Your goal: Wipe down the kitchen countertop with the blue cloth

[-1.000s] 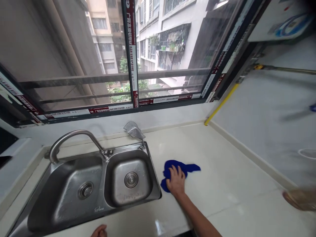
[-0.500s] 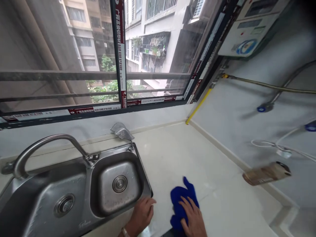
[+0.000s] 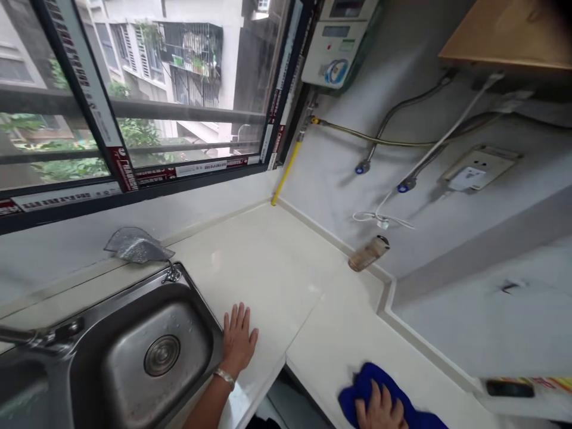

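My left hand (image 3: 239, 341) lies flat on the pale countertop (image 3: 263, 262) just right of the sink, its fingers stretched forward and nothing in it. A bracelet circles that wrist. Lower right, a crumpled blue cloth (image 3: 373, 376) is spread on the counter. My right hand (image 3: 381, 411) presses on this cloth from above, fingers bent into the fabric; part of the hand falls below the picture's edge.
A steel double sink (image 3: 196, 298) with a faucet (image 3: 33, 339) is on the left, a clear crumpled plastic piece (image 3: 138, 245) behind it. A brown bottle-like container (image 3: 369, 253) stands by the wall. A yellow pipe (image 3: 286, 173) rises in the corner. The counter's inner corner edge (image 3: 286, 357) lies between my arms.
The view has swung to the right. My right hand has carried the blue cloth rightward, onto the other stretch of counter. My left hand has opened flat onto the countertop beside the sink.
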`<state>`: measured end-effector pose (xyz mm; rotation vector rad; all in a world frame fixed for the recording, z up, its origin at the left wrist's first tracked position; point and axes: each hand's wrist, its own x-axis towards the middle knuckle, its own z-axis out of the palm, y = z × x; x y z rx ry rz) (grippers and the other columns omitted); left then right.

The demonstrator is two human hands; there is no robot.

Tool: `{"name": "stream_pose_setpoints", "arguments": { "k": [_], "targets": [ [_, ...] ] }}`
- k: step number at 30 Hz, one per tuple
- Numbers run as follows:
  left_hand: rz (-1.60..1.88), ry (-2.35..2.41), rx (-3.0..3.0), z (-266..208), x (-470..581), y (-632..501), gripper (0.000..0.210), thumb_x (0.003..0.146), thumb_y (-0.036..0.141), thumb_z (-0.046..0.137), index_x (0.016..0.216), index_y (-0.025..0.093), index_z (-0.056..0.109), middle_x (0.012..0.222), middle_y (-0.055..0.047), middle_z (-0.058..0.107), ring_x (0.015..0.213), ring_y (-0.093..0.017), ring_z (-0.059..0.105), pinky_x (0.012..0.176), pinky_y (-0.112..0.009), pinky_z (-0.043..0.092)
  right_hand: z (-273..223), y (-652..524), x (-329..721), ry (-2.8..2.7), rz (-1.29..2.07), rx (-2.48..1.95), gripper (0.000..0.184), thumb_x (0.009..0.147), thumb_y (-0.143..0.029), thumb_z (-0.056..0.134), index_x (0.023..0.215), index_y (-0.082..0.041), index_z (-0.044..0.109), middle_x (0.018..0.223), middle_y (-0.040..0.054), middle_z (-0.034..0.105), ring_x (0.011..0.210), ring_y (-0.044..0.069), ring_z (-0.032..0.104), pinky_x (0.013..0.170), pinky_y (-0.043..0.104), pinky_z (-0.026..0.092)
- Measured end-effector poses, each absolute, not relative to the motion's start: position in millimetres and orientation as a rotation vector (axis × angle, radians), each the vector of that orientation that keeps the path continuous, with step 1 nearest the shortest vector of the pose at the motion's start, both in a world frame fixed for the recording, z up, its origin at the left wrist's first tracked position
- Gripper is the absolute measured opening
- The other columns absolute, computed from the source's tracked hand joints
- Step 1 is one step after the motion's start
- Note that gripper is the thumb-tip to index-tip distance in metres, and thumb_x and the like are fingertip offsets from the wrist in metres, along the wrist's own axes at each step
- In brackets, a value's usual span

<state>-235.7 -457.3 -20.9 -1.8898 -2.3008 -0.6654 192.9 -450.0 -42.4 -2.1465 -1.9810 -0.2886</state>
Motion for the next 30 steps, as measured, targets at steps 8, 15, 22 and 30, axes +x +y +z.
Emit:
{"name": "stream_pose_setpoints", "arguments": {
  "k": [8,15,22,30],
  "targets": [
    [-0.508,-2.353,-1.802,-29.0,-230.9,-451.3,0.058,0.095,0.033,0.043,0.148,0.011,0.044,0.159,-0.016,0.034,0.149,-0.036,0.025,0.121,-0.062,0.016,-7.8,-352.9,58.4,-2.241,-0.279,-2.193,0.062,0.091,-0.032,0.039,0.149,-0.009,0.041,0.154,0.0204,0.037,0.144,0.047,0.02,0.11,0.062,0.027],
    [-0.322,-2.511,-1.682,-4.3,-259.2,-425.5,0.049,0.097,0.025,0.041,0.144,0.016,0.05,0.157,-0.02,0.035,0.147,-0.035,0.03,0.12,-0.06,0.021,13.4,-317.5,-24.3,-2.45,0.035,-1.955,0.069,0.09,-0.037,0.05,0.154,-0.016,0.035,0.16,0.0179,0.029,0.146,0.047,0.016,0.113,0.063,0.021],
    [-0.169,-2.734,-1.282,15.6,-301.2,-405.8,0.051,0.102,0.031,0.03,0.15,0.017,0.041,0.159,-0.019,0.033,0.15,-0.035,0.023,0.119,-0.059,0.023,-16.8,-330.5,85.9,-2.557,0.027,-1.429,0.073,0.083,-0.033,0.055,0.153,-0.035,0.035,0.163,0.0019,0.028,0.142,0.037,0.029,0.111,0.053,0.033],
    [-0.312,-2.745,-1.269,-6.4,-312.1,-407.9,0.069,0.099,0.05,0.01,0.151,0.016,0.041,0.158,-0.018,0.035,0.148,-0.036,0.027,0.117,-0.061,0.024,-12.7,-255.9,132.0,-2.185,-0.264,-1.957,0.06,0.089,-0.037,0.046,0.147,-0.021,0.046,0.157,0.0124,0.036,0.143,0.039,0.026,0.11,0.056,0.031]
  ]
}}
